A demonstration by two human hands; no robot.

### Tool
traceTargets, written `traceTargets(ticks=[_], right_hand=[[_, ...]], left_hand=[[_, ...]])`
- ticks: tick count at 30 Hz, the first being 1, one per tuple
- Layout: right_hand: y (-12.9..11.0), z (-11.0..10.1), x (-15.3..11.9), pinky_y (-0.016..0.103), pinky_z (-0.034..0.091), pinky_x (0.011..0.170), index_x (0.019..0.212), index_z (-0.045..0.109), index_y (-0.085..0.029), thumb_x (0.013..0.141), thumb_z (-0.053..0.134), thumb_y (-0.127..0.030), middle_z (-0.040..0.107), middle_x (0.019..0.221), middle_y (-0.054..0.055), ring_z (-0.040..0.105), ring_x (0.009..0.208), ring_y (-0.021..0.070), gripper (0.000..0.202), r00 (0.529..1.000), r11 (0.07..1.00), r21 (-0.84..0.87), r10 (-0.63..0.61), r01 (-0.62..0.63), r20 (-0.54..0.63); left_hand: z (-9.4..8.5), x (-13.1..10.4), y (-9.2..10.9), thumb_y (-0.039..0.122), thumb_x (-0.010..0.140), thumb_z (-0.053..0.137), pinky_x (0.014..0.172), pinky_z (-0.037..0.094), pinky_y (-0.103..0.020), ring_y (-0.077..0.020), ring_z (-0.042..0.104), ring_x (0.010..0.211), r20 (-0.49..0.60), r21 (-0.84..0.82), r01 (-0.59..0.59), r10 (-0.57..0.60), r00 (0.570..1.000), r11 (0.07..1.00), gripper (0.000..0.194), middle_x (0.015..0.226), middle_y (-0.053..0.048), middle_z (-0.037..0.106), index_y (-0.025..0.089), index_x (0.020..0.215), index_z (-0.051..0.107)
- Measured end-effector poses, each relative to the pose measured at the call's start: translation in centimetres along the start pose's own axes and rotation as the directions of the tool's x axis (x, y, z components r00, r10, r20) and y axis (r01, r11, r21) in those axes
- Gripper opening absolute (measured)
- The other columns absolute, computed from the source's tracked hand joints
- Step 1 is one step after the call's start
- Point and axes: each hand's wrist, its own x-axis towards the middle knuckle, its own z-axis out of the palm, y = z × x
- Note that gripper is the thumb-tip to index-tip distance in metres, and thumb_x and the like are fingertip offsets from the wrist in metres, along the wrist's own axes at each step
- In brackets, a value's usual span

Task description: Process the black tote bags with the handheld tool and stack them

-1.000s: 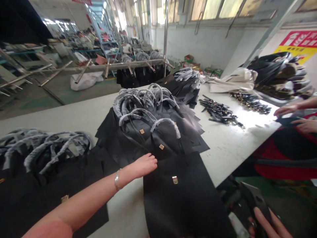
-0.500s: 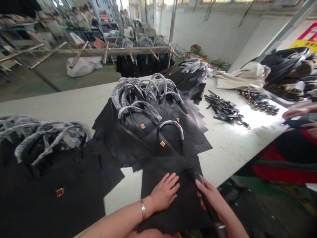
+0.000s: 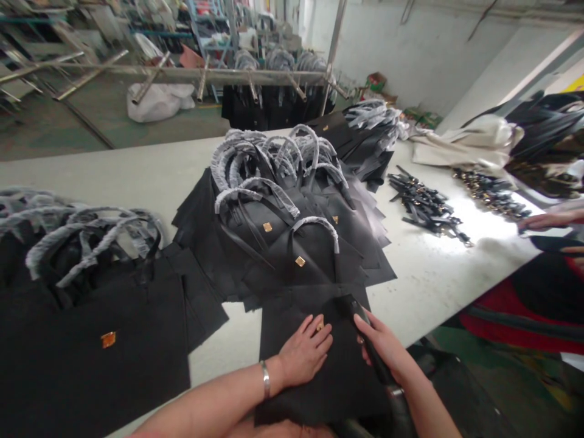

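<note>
A black bag panel (image 3: 292, 353) lies flat at the table's near edge. My left hand (image 3: 305, 351), palm down with fingers stretched out, presses on it. A small gold piece (image 3: 320, 322) shows at its fingertips, partly covered. My right hand (image 3: 378, 342) is wrapped around a long black wand-like tool (image 3: 371, 353) with a flat head; its exact kind I cannot make out. The tool's head is over the panel, right of my left hand. Just beyond, a black bag with a gold plate (image 3: 300, 261) and a wrapped handle (image 3: 322, 224) tops a fanned pile.
More black bags (image 3: 95, 322) lie at left and at the far side (image 3: 365, 143). Black straps with metal fittings (image 3: 426, 204) sit at right on the white table (image 3: 410, 301). Another person's hand (image 3: 545, 220) is at the right edge. A metal rack (image 3: 182, 74) stands behind.
The tool in my right hand has shifted slightly left and away from me across the panel. More of the gold piece shows by my left fingers. The camera view has shifted a little.
</note>
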Motion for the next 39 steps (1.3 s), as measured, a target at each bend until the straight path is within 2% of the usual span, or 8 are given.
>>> traceTargets(ticks=[8,14,22,25,29,32,35,39], right_hand=[[0.5,-0.4,0.0,0.023,0.039,0.031,0.141,0.044,-0.022,0.081,0.061,-0.058,0.056,0.055,-0.006,0.051,0.034,0.0145,0.072,0.999,0.999,-0.028,0.036,-0.035,0.016],[-1.9,1.1,-0.1,0.025,0.049,0.046,0.146,0.041,-0.025,0.083,0.058,-0.061,0.059,0.064,-0.006,0.058,0.047,0.0143,0.074,0.946,0.965,-0.114,-0.255,0.237,-0.197],[-1.5,6.5,-1.6,0.027,0.044,0.038,0.15,0.038,-0.017,0.089,0.048,-0.06,0.052,0.039,-0.008,0.057,0.036,0.0199,0.076,0.963,0.914,-0.365,-0.082,0.175,0.256],[-2.2,8.9,-0.7,0.036,0.058,0.063,0.145,0.048,-0.014,0.088,0.05,-0.056,0.076,0.074,0.006,0.073,0.067,0.0266,0.071,0.949,0.853,-0.451,-0.144,0.262,0.28],[-3.4,9.9,0.2,0.041,0.043,0.108,0.138,0.056,-0.01,0.084,0.053,-0.054,0.066,0.13,0.015,0.059,0.125,0.0305,0.07,0.93,0.797,-0.487,-0.251,0.357,0.27],[-3.0,9.1,-0.4,0.039,0.057,0.084,0.143,0.051,-0.013,0.086,0.051,-0.056,0.078,0.097,0.011,0.074,0.093,0.0296,0.072,0.942,0.829,-0.477,-0.161,0.291,0.295],[-2.5,8.6,-0.8,0.036,0.057,0.053,0.149,0.043,-0.014,0.088,0.046,-0.059,0.07,0.055,0.001,0.07,0.052,0.0271,0.076,0.956,0.864,-0.475,-0.024,0.168,0.294],[-3.2,10.0,0.0,0.041,0.052,0.097,0.138,0.058,-0.012,0.082,0.053,-0.058,0.075,0.112,0.013,0.068,0.109,0.0311,0.072,0.95,0.82,-0.489,-0.207,0.299,0.234]], left_hand=[[0.0,0.0,0.1,0.034,0.101,0.041,0.118,0.022,-0.05,-0.033,0.032,0.142,-0.004,0.029,-0.018,0.018,1.0,0.999,0.041,0.147,-0.01,0.048,0.015,0.135,0.054],[0.6,-0.5,-0.1,0.03,0.102,0.039,0.119,0.021,-0.049,-0.0292,0.032,0.144,-0.033,0.058,-0.054,0.056,0.998,0.997,0.04,0.147,-0.01,0.049,0.013,0.136,0.053],[2.4,-0.5,-0.2,0.019,0.095,0.053,0.101,0.044,-0.031,-0.0198,0.065,0.103,0.022,-0.095,-0.263,0.266,0.964,0.96,0.018,0.103,-0.009,0.072,0.013,0.098,0.069],[3.0,-0.4,-0.1,0.014,0.089,0.059,0.083,0.052,-0.027,-0.0182,0.069,0.089,0.106,-0.205,-0.205,0.229,0.968,0.957,0.012,0.088,-0.005,0.074,0.016,0.088,0.071],[2.6,-0.3,0.0,0.013,0.086,0.061,0.07,0.054,-0.03,-0.0219,0.07,0.08,0.144,-0.198,-0.133,0.163,0.976,0.971,0.011,0.083,-0.008,0.075,0.012,0.085,0.072],[2.3,-0.2,-0.1,0.011,0.086,0.062,0.076,0.053,-0.025,-0.018,0.07,0.083,0.137,-0.293,-0.114,0.16,0.978,0.949,0.012,0.085,-0.004,0.076,0.016,0.086,0.073],[2.3,-0.1,-0.3,0.009,0.086,0.061,0.078,0.051,-0.021,-0.0141,0.07,0.088,0.13,-0.392,-0.114,0.177,0.976,0.913,0.017,0.09,0.0,0.076,0.02,0.092,0.074],[1.9,0.1,-0.2,0.009,0.085,0.061,0.078,0.053,-0.027,-0.0191,0.069,0.089,0.183,-0.315,-0.114,0.178,0.967,0.942,0.013,0.088,-0.005,0.075,0.014,0.09,0.072]])
